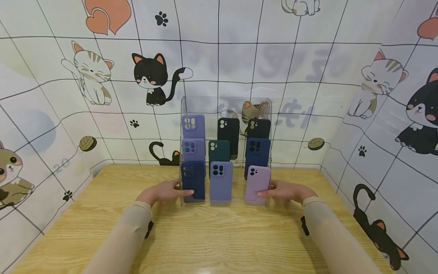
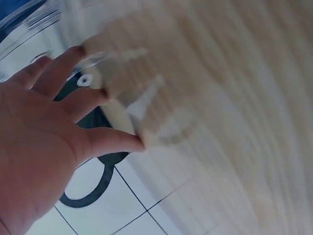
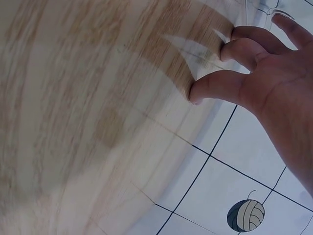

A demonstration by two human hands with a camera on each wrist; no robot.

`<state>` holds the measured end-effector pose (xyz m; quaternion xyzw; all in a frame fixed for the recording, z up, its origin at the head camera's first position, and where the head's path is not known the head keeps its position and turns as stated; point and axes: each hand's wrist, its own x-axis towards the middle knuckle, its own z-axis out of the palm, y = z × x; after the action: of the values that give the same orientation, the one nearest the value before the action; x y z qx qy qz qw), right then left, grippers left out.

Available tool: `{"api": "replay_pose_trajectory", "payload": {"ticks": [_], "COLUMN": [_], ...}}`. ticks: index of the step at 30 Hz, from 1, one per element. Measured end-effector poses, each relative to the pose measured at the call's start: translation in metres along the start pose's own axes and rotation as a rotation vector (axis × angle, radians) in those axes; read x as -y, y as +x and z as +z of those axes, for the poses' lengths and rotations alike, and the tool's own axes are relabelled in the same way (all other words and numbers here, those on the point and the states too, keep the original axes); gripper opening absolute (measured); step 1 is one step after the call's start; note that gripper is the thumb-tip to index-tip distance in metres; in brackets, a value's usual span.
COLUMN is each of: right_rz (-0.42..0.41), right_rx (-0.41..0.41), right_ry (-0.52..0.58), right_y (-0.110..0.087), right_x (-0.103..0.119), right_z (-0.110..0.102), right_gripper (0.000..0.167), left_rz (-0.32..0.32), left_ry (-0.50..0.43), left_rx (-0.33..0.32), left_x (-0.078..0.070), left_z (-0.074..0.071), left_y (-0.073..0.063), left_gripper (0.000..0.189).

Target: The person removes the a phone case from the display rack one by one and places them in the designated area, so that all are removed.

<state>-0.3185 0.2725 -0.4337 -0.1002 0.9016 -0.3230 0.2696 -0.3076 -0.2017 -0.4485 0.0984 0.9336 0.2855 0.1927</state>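
Observation:
A clear tiered display stand [image 1: 212, 103] stands upright on the table, with several phone cases leaning in its rows. My left hand [image 1: 164, 192] grips its left side, thumb in front at the lower navy case [image 1: 192, 177] and fingers around the edge. On the opposite side my right hand [image 1: 289, 190] holds the stand likewise, its thumb across the pink case [image 1: 259, 180]. Between them sits a lavender case [image 1: 221, 186], below a dark green case [image 1: 219, 149] and a black case [image 1: 228, 133]. In the wrist views the left hand [image 2: 44, 127] and right hand [image 3: 274, 73] have spread, bent fingers.
The wooden table [image 1: 205, 236] reaches forward from the stand. Behind and at both sides hangs a white grid-lined cloth [image 1: 219, 61] printed with cartoon cats, close to the stand's back.

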Motion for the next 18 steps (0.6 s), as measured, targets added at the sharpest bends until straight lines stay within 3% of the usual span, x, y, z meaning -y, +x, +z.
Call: {"api": "replay_pose_trajectory", "payload": {"ticks": [10, 18], "right_rz": [0.042, 0.030], "right_rx": [0.032, 0.026], "right_ry": [0.020, 0.010], "right_y": [-0.0011, 0.0001], "right_x": [-0.0033, -0.0016], "right_z": [-0.0017, -0.0004], "right_gripper": [0.116, 0.116], "left_rz": [-0.003, -0.009], "left_ry": [0.042, 0.087], "left_rx": [0.020, 0.019], "left_x": [-0.0022, -0.0017], "left_z": [-0.0008, -0.0078], "left_y": [0.0009, 0.0014], "left_gripper": [0.122, 0.123]}}
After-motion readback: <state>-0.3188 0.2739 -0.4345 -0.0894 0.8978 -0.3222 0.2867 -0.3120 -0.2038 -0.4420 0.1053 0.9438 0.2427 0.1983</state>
